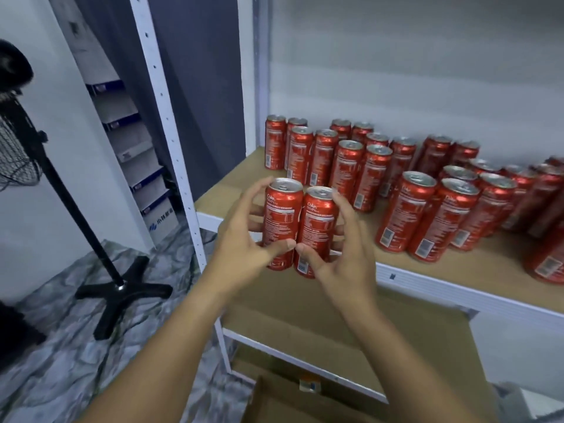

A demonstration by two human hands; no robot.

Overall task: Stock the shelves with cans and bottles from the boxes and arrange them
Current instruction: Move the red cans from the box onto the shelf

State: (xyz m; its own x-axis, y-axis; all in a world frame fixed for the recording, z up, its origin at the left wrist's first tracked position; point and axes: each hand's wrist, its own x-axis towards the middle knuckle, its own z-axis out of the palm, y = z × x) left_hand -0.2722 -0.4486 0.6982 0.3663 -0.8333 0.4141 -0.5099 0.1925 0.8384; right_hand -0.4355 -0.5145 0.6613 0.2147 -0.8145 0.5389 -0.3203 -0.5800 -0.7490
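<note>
Two tall red cola cans are held side by side, upright, at the shelf's front left edge. My left hand grips the left can and my right hand grips the right can; the thumbs nearly meet in front. Their bases sit at about the level of the shelf lip; whether they rest on the board I cannot tell. Behind and to the right, several identical cans stand in rows on the brown shelf board.
The white metal shelf upright runs down the left. A lower shelf board and an open cardboard box lie below. A black fan stand rests on the marbled floor at left. Stacked boxes stand behind.
</note>
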